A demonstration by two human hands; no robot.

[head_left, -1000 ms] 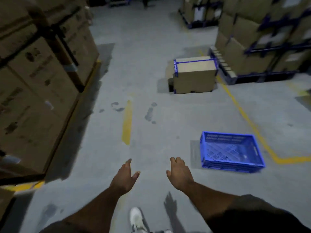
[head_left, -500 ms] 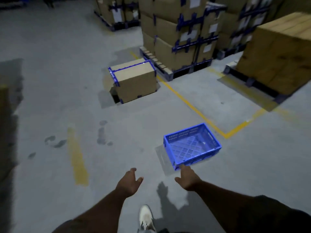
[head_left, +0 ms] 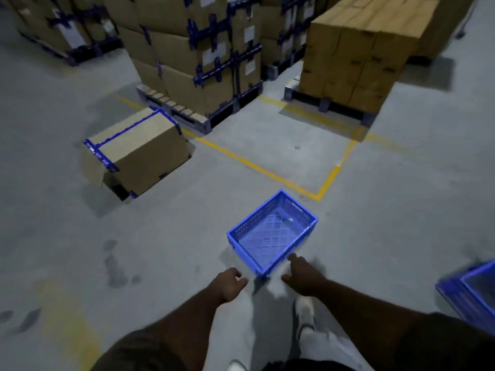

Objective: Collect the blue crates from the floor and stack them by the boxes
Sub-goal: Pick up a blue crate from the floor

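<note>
Step in hand: reaching for the first pickup. The blue crate (head_left: 272,234) sits empty on the floor at 12 o'clock, just ahead of me. My left hand (head_left: 227,286) and right hand (head_left: 302,277) hover either side of its near corner, fingers loosely apart, holding nothing. A second crate (head_left: 472,290) lies at 3 o'clock. Next move, as I judge it: grip opposite rims, then lift level.

crate (head_left: 272,234) on floor (head_left: 401,210), box (head_left: 136,152) behind-left
</note>
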